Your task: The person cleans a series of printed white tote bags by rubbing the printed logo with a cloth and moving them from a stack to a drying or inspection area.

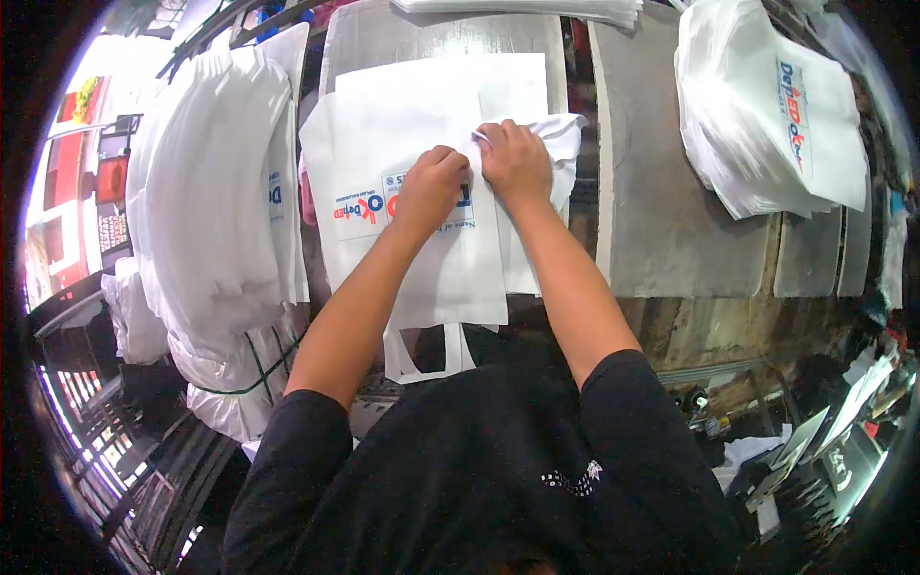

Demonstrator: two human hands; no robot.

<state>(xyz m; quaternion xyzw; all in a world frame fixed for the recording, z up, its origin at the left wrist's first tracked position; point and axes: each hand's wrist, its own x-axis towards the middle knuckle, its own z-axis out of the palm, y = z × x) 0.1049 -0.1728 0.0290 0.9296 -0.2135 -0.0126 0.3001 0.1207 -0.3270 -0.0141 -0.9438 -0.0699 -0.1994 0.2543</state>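
Note:
A white fabric tote bag (pixel 431 264) with a blue and red print lies flat in front of me, its handle loop (pixel 458 350) hanging over the near edge. Beneath it, more white fabric (pixel 508 72) shows at the far side. My right hand (pixel 517 165) is closed on the bag's right edge, where the cloth is folded up and crumpled. Close beside it, my left hand (pixel 433 192) rests on the print with its fingers curled and pressed together at the fabric. The fingertips of both hands are partly hidden.
A tall stack of white bags (pixel 211 192) stands at the left, above a tied white bundle (pixel 230 383). Another printed stack (pixel 757 125) lies at the right on a grey board (pixel 680 240). More white sheets (pixel 527 8) lie at the far edge.

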